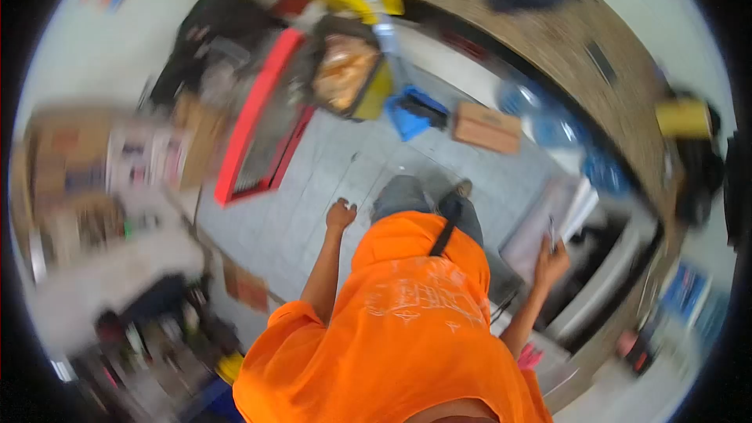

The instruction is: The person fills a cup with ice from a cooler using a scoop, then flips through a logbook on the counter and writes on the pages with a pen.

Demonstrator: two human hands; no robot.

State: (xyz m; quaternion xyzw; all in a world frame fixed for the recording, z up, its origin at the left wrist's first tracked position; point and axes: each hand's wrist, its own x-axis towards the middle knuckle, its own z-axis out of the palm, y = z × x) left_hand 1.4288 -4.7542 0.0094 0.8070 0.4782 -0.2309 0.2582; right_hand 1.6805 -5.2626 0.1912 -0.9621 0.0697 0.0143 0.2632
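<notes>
In the head view, we judge the likeliest mishap to be a drop: our right hand (552,264), at the right of the frame, seems closed around the slim, silvery, stick-shaped thing (551,230) near its lower end, so a loose pinch or a bump could let it go. The white, thin-edged sheets (578,205) just beyond it could be snagged by a careless swing. Our left hand (340,214), left of the frame's centre, has its fingers loosely curled, with nothing visible in it. If we stepped ahead without looking, the blue plastic dustpan (409,119) and brown cardboard box (487,127) in the upper middle could trip us.

The stick-shaped thing looks narrow and pale, pointing up the frame from our fingers; blur hides its tip, and we cannot tell its material.
</notes>
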